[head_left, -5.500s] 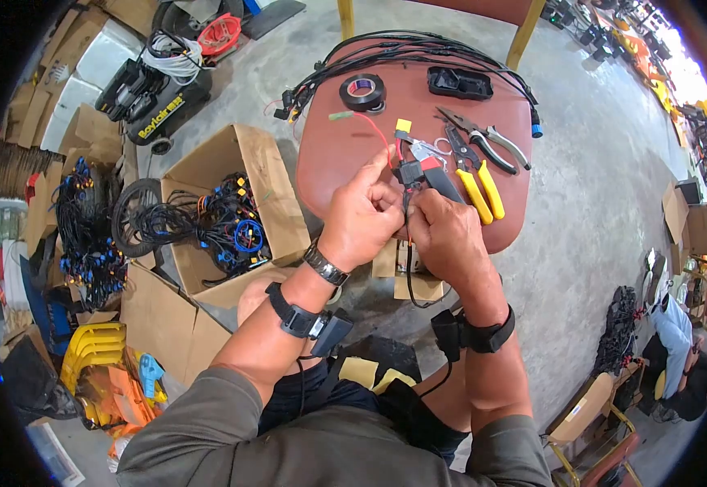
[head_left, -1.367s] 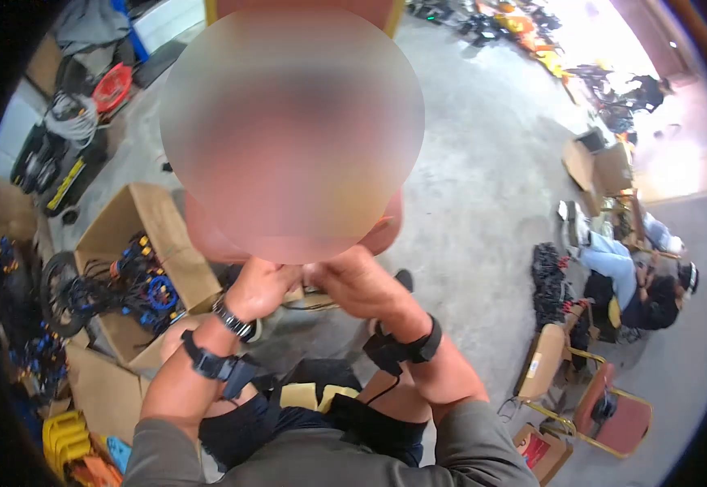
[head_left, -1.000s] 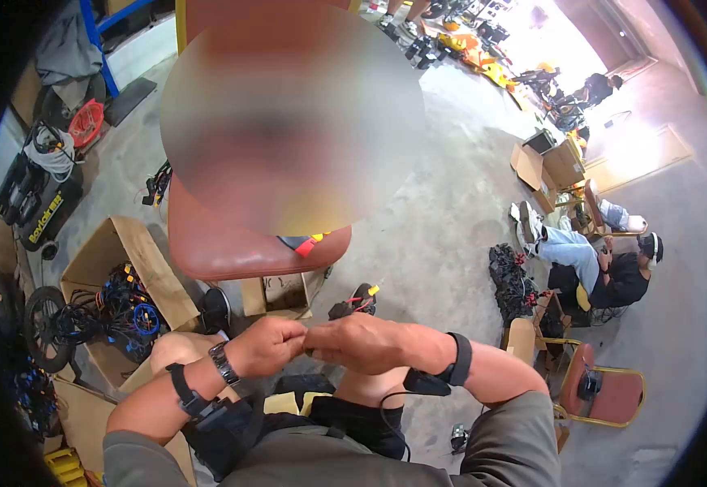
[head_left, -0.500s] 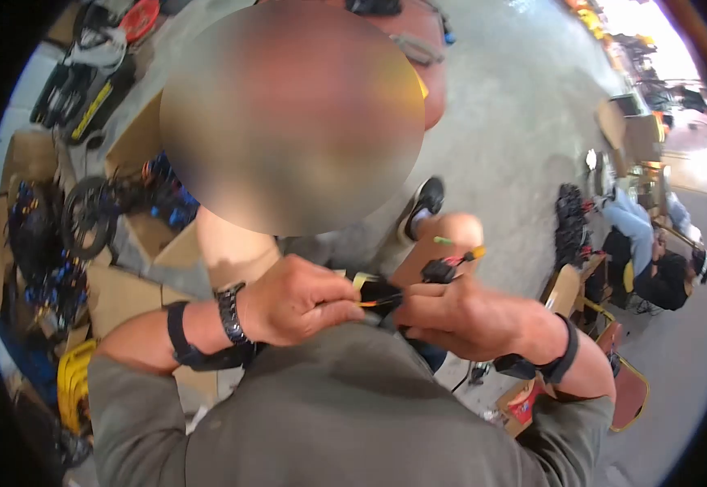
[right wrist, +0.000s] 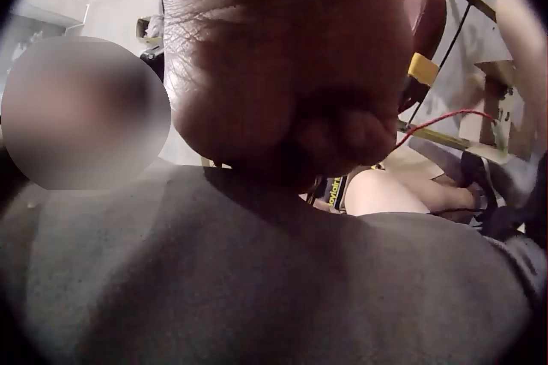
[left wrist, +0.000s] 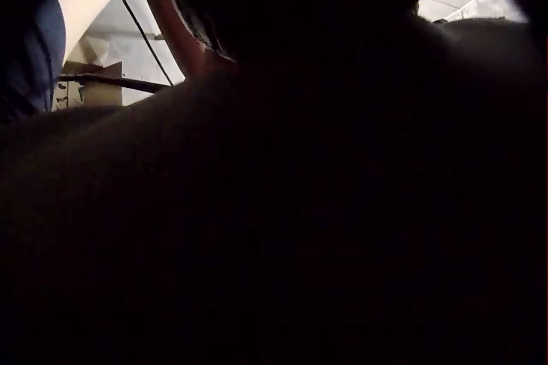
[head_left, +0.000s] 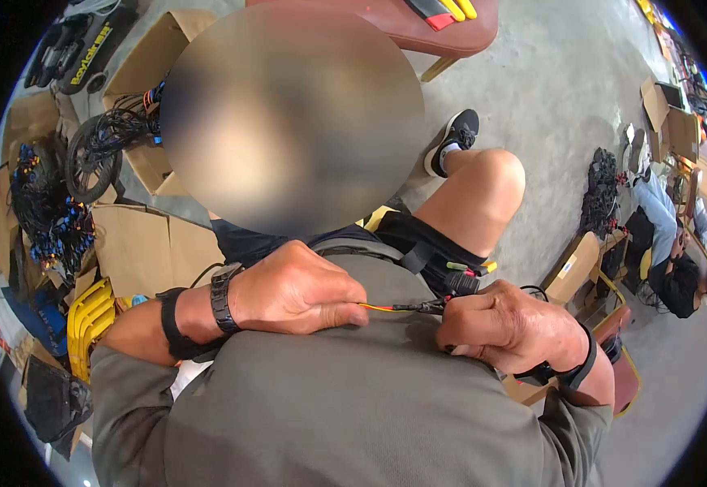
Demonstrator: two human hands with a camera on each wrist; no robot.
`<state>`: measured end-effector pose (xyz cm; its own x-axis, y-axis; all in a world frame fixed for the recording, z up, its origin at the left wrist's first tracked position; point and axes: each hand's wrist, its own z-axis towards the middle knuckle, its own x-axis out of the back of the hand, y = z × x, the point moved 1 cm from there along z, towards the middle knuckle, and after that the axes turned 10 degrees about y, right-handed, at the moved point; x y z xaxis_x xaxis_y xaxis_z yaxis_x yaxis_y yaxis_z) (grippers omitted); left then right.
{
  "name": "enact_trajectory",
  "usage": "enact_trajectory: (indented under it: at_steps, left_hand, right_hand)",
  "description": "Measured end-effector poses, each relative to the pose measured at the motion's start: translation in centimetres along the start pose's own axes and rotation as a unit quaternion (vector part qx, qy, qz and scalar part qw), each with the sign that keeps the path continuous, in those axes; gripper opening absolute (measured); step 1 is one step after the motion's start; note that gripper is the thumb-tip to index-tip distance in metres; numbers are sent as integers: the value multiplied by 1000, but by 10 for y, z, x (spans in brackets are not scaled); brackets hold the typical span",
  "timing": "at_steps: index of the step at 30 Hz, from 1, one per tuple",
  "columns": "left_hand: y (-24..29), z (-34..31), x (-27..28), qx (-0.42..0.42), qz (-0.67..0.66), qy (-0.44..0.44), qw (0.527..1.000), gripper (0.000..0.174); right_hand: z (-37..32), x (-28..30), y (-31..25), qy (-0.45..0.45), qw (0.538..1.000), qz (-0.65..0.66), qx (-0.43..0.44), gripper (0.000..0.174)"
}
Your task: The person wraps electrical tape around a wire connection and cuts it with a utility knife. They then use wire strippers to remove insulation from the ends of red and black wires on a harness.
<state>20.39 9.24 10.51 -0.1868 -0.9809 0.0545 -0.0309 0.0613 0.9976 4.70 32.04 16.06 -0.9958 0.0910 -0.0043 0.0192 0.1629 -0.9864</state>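
Close against the shirt front in the head view, my left hand (head_left: 297,292) pinches thin yellow and red wires (head_left: 379,308) between thumb and finger. These run straight across to a dark cable end (head_left: 428,307) that my right hand (head_left: 520,329) grips with curled fingers. Above the right hand's knuckles sits a ribbed black connector (head_left: 461,283), with a yellow plug (head_left: 490,266) beside it. The right wrist view shows a red wire (right wrist: 445,117) trailing past that hand. Darkness fills most of the left wrist view, so the left fingertips are hidden there.
A red-brown chair seat (head_left: 451,28) stands ahead, with yellow-handled pliers (head_left: 457,10) on it. Cardboard boxes (head_left: 146,215) and bundled black cables (head_left: 45,203) lie to the left. A person (head_left: 678,280) sits far right. A blurred oval covers the upper middle.
Both hands have come from over the chair seat back to the shirt front. In the last half second they spread apart, and more of the coloured wires shows between them.
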Motion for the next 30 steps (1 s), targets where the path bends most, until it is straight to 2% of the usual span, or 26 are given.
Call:
enact_trajectory:
  at_steps: [9,13,15,16,17,18,19,20,21,22,23,25,27,28,30]
  left_hand:
    - [2,0,-2,80,-59,-16,995,17]
    - [2,1,-1,100,-73,-18,992,16]
    - [-1,0,-1,78,-65,3,995,15]
    - [-3,-2,-1,67,-61,13,996,15]
    - [-9,-18,3,125,-53,34,990,15]
    - [-20,-41,12,182,-45,57,981,15]
    - [-28,-53,20,235,-30,80,968,15]
    - [-17,-32,12,210,23,71,975,16]
    - [-15,-23,5,234,-5,109,966,19]
    - [-16,-19,4,248,-30,98,963,20]
    - [-20,-15,6,254,-50,93,961,22]
    - [-28,-15,6,169,-63,110,978,21]
    - [-24,-15,9,189,-54,101,975,22]
    - [-20,-12,12,182,-44,90,978,22]
    - [-21,-11,13,156,-23,66,985,21]
  right_hand:
    - [-12,12,-3,-26,998,42,-44,13]
    - [-21,16,-3,-20,996,58,-60,12]
    - [-24,19,-2,-15,997,46,-54,9]
    - [-42,30,-6,27,983,-11,-182,7]
    - [-71,51,-11,118,964,-117,-207,9]
    - [-101,72,-17,202,924,-210,-246,12]
    - [-100,80,-24,298,911,-218,-187,13]
    - [-100,88,-32,387,884,-231,-123,15]
    - [-83,82,-53,436,887,-126,-80,16]
    - [-65,77,-55,445,880,-144,-87,15]
    - [-49,75,-61,465,862,-152,-135,15]
    - [-35,84,-50,422,892,-92,-132,13]
    - [-19,89,-39,361,912,-115,-155,9]
    - [-9,91,-28,321,932,-143,-87,10]
    - [10,90,-24,287,930,-224,-53,16]
